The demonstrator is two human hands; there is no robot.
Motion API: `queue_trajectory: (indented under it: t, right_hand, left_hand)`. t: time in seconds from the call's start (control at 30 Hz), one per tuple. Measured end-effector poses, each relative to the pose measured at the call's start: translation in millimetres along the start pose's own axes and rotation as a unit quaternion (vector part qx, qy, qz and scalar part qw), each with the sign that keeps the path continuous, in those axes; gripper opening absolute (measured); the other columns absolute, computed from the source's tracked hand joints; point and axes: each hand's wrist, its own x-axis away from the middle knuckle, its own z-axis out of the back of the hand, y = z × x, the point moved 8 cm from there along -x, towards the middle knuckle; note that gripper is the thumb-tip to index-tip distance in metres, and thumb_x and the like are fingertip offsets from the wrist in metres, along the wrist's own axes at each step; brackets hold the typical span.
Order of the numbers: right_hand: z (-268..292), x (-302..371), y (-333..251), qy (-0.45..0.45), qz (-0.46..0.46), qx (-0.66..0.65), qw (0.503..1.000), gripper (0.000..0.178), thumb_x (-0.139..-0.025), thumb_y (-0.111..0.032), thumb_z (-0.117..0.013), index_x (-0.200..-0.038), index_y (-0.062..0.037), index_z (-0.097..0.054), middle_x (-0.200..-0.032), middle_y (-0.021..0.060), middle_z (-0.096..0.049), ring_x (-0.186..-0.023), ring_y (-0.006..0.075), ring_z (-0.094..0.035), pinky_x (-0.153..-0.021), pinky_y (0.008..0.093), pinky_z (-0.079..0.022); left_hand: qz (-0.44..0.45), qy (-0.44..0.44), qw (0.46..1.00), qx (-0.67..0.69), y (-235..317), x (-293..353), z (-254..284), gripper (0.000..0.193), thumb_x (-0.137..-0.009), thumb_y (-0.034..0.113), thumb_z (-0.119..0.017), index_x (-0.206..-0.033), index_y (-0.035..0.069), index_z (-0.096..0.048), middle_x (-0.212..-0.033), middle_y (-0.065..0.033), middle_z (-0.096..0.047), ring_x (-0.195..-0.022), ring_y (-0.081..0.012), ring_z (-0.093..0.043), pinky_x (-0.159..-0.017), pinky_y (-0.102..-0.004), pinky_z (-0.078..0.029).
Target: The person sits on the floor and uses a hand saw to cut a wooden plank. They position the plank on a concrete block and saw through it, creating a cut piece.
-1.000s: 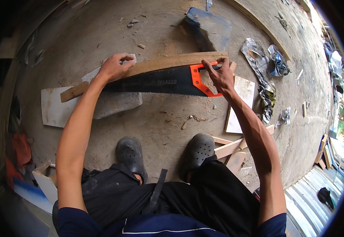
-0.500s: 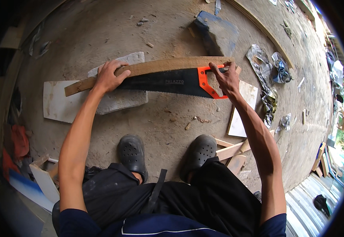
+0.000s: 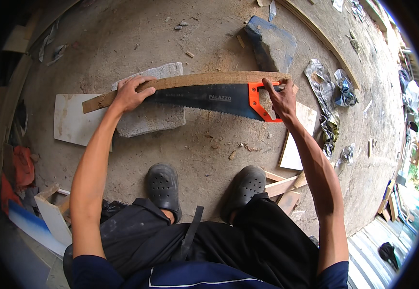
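Observation:
A long wooden strip (image 3: pixel 204 78) spans left to right in front of me. Along its near edge lies a handsaw (image 3: pixel 195 98) with a black blade, teeth facing me, and an orange handle (image 3: pixel 255 96). My left hand (image 3: pixel 131 94) is closed over the strip near its left end, with the thumb by the blade's narrow tip. At the right end, my right hand (image 3: pixel 282 100) grips the saw handle, fingers and thumb also against the strip's end. Beneath the left part are a pale stone block (image 3: pixel 154 120) and a white board (image 3: pixel 77 120).
A blue-stained block (image 3: pixel 272 43) lies beyond the strip. Crumpled plastic (image 3: pixel 321 82) and another white board (image 3: pixel 298 137) are at right. Wood offcuts (image 3: pixel 286 185) lie beside my right shoe (image 3: pixel 245 190). A broken white panel (image 3: pixel 53 214) leans at lower left.
Both hands, the strip and the saw keep nearly the same pose. The whole scene has shifted slightly rightward in view.

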Motion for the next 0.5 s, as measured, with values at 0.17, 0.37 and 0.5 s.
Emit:
queue_trajectory:
  t: [0.17, 0.37, 0.5]
  right_hand:
    - [0.9, 1.4, -1.7, -0.017, 0.001, -0.012, 1.000, 0.077, -0.078, -0.060, -0.068, -0.110, 0.0063, -0.045, -0.069, 0.0132, -0.061, -0.060, 0.0204, -0.059, -0.055, 0.0341, -0.049]
    - [2.3, 2.5, -5.4, -0.024, 0.008, -0.009, 1.000, 0.076, -0.078, -0.058, -0.069, -0.111, 0.0061, -0.045, -0.069, 0.0131, -0.061, -0.062, 0.0207, -0.060, -0.057, 0.0343, -0.049]
    - [0.6, 5.2, -5.1, -0.015, 0.008, 0.001, 1.000, 0.076, -0.078, -0.058, -0.069, -0.111, 0.0069, -0.046, -0.070, 0.0163, -0.062, -0.064, 0.0239, -0.061, -0.060, 0.0369, -0.050]
  left_hand:
    - [0.031, -0.024, 0.999, 0.014, 2.0, 0.8, 1.6, 0.047, -0.079, 0.040, -0.063, -0.122, 0.022, -0.063, -0.125, -0.0090, -0.059, -0.124, -0.0306, -0.042, -0.110, -0.0434, -0.024]
    - [0.049, -0.043, 0.998, 0.019, 0.8, -0.1, 1.9, 0.049, -0.078, 0.043, -0.065, -0.122, 0.023, -0.062, -0.126, -0.0108, -0.058, -0.125, -0.0328, -0.039, -0.110, -0.0443, -0.024]
    - [0.044, -0.051, 0.998, 0.018, 0.1, -3.1, 0.6, 0.050, -0.077, 0.044, -0.066, -0.123, 0.023, -0.062, -0.127, -0.0110, -0.058, -0.126, -0.0327, -0.038, -0.110, -0.0449, -0.024]
